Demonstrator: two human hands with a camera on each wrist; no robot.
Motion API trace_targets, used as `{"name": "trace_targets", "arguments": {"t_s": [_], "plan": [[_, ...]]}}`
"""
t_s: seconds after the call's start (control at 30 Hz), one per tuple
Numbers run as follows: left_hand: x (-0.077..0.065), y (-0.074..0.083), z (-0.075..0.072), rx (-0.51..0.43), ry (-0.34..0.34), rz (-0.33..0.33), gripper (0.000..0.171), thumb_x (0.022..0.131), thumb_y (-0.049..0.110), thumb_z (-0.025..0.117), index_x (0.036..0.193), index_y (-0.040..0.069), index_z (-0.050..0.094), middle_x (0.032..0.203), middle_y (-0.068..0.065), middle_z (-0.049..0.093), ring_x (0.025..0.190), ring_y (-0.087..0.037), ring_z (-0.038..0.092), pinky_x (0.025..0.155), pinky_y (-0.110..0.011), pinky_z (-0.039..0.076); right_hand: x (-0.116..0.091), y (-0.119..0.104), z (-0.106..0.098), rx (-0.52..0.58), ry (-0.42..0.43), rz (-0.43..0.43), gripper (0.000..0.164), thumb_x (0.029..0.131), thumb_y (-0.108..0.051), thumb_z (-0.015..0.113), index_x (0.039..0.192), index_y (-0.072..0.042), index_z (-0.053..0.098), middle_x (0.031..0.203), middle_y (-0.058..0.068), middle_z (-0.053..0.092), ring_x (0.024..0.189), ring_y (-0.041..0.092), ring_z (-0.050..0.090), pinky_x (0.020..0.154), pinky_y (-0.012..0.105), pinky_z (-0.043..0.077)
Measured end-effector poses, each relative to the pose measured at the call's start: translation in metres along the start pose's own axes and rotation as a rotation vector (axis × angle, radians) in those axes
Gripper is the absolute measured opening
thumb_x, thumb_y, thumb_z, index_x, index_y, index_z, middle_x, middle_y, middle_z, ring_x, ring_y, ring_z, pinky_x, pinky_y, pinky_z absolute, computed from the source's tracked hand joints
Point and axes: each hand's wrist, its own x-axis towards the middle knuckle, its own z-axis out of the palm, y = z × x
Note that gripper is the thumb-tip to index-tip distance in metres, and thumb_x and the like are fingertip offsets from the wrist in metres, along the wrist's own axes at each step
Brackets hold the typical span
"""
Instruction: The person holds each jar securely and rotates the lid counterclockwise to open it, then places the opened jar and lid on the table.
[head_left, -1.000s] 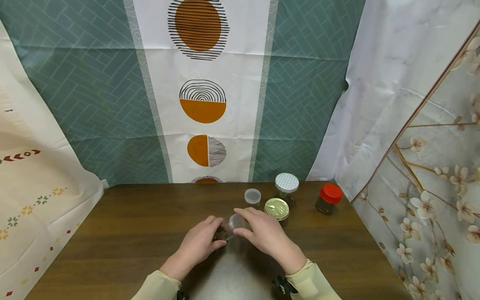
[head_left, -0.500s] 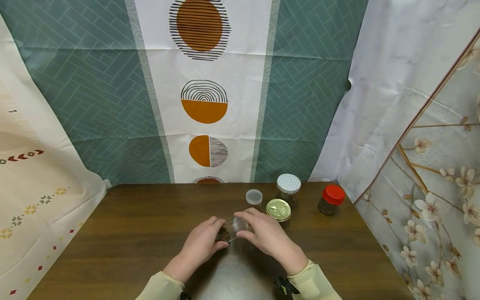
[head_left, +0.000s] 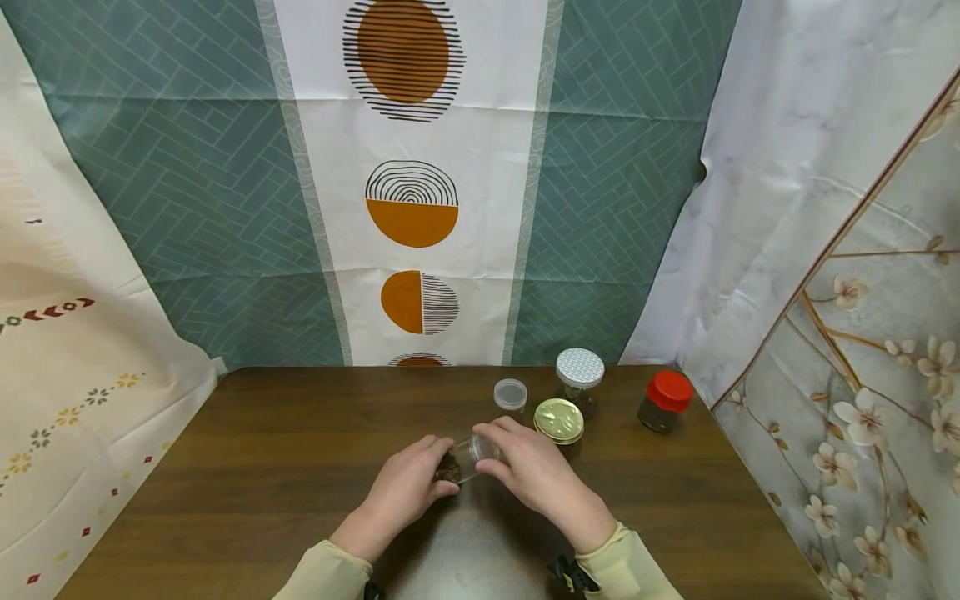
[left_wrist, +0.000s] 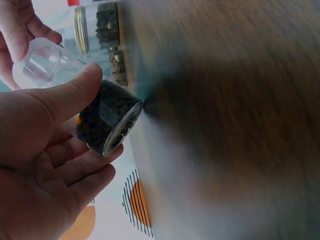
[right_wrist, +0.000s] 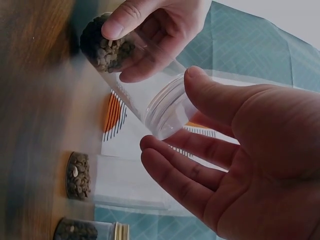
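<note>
Both hands are on one clear jar [head_left: 467, 457], tilted with its top toward the right. Small dark pebble-like pieces [left_wrist: 102, 110] fill its lower part. My left hand [head_left: 408, 483] grips the jar's lower end, thumb on the near side and fingers around the far side. At the upper end, my right hand [head_left: 536, 471] holds the clear lid [right_wrist: 167, 112] between thumb and fingertips. In the left wrist view, the jar's bottom edge is close to the wooden table [left_wrist: 225, 125]; whether it touches cannot be told.
Behind the right hand stand a clear-lidded jar [head_left: 511, 395], a gold-lidded jar [head_left: 559, 420] and a jar with a white patterned lid [head_left: 580, 367]. A red-lidded jar [head_left: 665, 400] is farther right. Patterned cloths [head_left: 450, 208] hang behind the table.
The jar's tilt and the lid's angle have shifted slightly. Both hands keep nearly the same hold, and the whole head view has drifted a little.
</note>
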Motion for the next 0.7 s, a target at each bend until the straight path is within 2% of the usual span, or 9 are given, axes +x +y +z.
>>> {"name": "trace_targets", "arguments": {"t_s": [0.33,0.7], "plan": [[-0.0022,-0.0011,0.0025,-0.009,-0.005,-0.012,0.056,0.086,0.026,0.097,0.13,0.005,0.071,0.116,-0.007,0.071,0.1,-0.025,0.073,0.081,-0.047,0.061,-0.0016,-0.0034,0.0024,-0.024,0.003,-0.003,0.044,0.103,-0.026,0.081,0.142,-0.009,0.07,0.125,0.005,0.071,0.1,0.02,0.071,0.084,0.043,0.06],[-0.0023,-0.0023,0.0046,-0.016,0.018,-0.001,0.056,0.085,0.026,0.097,0.129,0.004,0.07,0.114,-0.007,0.071,0.098,-0.026,0.074,0.081,-0.047,0.061,0.0003,-0.0057,0.003,-0.02,0.004,0.006,0.043,0.103,-0.02,0.081,0.142,-0.007,0.069,0.123,0.008,0.069,0.102,0.023,0.07,0.087,0.044,0.059]]}}
